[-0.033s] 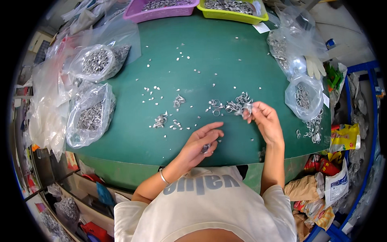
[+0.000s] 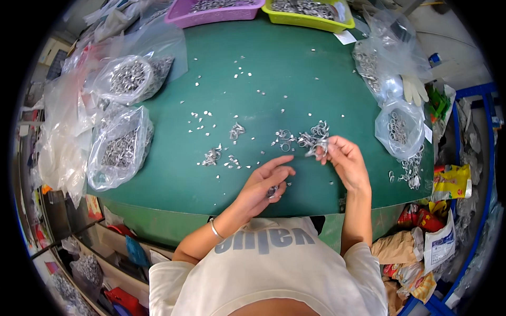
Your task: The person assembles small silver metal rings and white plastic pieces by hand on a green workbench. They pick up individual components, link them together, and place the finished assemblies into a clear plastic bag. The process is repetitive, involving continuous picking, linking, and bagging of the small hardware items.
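Note:
My right hand (image 2: pixel 345 159) pinches a silvery metal ring (image 2: pixel 315 149) between thumb and fingertips, at the near side of a small heap of similar rings (image 2: pixel 319 129). Left of that heap lie a few more rings (image 2: pixel 285 141) on the green tabletop (image 2: pixel 253 47). My left hand (image 2: pixel 264 185) is half curled, its index finger pointing toward the rings. Small metal pieces (image 2: pixel 272 191), partly hidden, sit under its bent lower fingers. Two little clusters of metal parts, one farther off (image 2: pixel 236 130) and one nearer (image 2: pixel 212 156), lie beyond my left hand.
Tiny metal bits (image 2: pixel 200 120) are scattered about. Clear bags of metal parts (image 2: pixel 120 150) line the left side. At right are a bag of rings (image 2: pixel 399 129), spilled rings (image 2: pixel 411 169) and a pale glove (image 2: pixel 414 89). A purple basin (image 2: pixel 211 18) and a yellow-green basin (image 2: pixel 311 21) stand at the back.
The ring in my right hand has tilted and dipped slightly. My left hand keeps its pose. The whole view has shifted a little.

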The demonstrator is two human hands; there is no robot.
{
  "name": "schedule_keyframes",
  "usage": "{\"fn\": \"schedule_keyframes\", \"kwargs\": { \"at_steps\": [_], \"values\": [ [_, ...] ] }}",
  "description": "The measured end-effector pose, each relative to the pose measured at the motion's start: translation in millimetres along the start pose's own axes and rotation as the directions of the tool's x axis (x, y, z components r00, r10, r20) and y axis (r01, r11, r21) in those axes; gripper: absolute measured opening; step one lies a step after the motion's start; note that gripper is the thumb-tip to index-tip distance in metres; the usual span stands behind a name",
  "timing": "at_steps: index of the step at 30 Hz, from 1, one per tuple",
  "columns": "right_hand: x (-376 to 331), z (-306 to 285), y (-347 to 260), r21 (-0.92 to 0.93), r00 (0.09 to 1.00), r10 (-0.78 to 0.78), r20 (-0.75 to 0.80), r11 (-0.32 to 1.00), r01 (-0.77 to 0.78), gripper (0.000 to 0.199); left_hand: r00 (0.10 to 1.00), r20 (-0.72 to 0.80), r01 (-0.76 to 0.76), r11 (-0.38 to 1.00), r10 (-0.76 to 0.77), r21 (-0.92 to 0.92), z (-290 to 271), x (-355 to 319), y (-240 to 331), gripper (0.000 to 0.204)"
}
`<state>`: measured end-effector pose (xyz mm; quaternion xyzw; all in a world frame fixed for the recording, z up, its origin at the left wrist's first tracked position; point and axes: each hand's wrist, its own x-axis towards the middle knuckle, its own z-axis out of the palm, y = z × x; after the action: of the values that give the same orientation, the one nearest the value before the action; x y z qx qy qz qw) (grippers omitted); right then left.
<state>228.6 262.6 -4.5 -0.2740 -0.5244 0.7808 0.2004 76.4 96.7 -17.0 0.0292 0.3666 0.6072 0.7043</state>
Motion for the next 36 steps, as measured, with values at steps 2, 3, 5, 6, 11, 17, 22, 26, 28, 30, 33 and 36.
{"fn": "schedule_keyframes", "kwargs": {
  "at_steps": [2,3,5,6,11,17,22,26,28,30,33,36],
  "values": [
    [-3.4,14.6,4.8,0.043,0.997,0.035,0.065,0.998,-0.038,0.013,0.997,-0.017,-0.068,0.995,0.069,0.071,5.7,2.1,5.8,0.038],
    [-4.5,19.1,8.9,0.028,0.996,0.057,0.073,0.998,-0.059,0.011,0.994,-0.011,-0.105,0.990,0.107,0.094,7.2,3.3,7.7,0.037],
    [-6.3,29.9,11.0,-0.035,0.995,0.071,0.075,0.997,-0.068,0.010,0.987,-0.006,-0.156,0.976,0.158,0.156,6.2,5.0,9.6,0.035],
    [-7.2,34.2,11.7,-0.067,0.995,0.076,0.072,0.995,-0.071,0.010,0.985,-0.005,-0.168,0.966,0.173,0.195,4.2,6.3,9.6,0.033],
    [-9.0,45.8,18.7,0.204,0.996,0.088,0.015,0.975,-0.089,0.011,0.960,-0.041,-0.248,0.912,0.275,0.326,5.4,2.0,12.4,0.026],
    [-9.6,53.4,25.2,0.400,0.997,0.075,-0.025,0.914,-0.059,0.014,0.926,-0.055,-0.326,0.866,0.373,0.380,4.9,-2.1,11.4,0.023],
    [-12.9,60.7,21.2,0.334,0.996,0.070,-0.050,0.941,-0.050,0.012,0.947,-0.030,-0.303,0.919,0.320,0.253,5.8,-6.9,18.0,0.037],
    [-17.5,68.8,23.6,-0.184,0.975,-0.184,-0.123,0.970,0.159,0.008,0.962,0.141,-0.259,0.943,0.234,0.207,1.8,-4.5,18.8,0.045],
    [-17.0,73.6,17.1,-0.579,0.906,-0.421,0.035,0.731,0.362,0.010,0.968,0.192,-0.177,0.981,0.159,0.083,-2.3,-0.2,15.2,0.044],
    [-18.2,77.7,9.0,-0.679,0.855,-0.500,0.134,0.582,0.447,0.013,0.984,0.166,-0.046,0.996,0.058,-0.073,-2.9,-1.0,13.3,0.037],
    [-20.8,63.9,8.4,-0.689,0.854,-0.518,0.045,0.603,0.402,0.013,0.968,0.248,0.093,0.954,-0.020,-0.286,-18.8,3.4,9.8,0.034],
    [-15.3,19.9,7.9,-0.783,0.834,-0.458,-0.306,0.620,0.053,0.021,0.984,0.171,0.107,0.942,-0.053,-0.320,-19.1,2.3,8.2,0.034]
  ]
}}
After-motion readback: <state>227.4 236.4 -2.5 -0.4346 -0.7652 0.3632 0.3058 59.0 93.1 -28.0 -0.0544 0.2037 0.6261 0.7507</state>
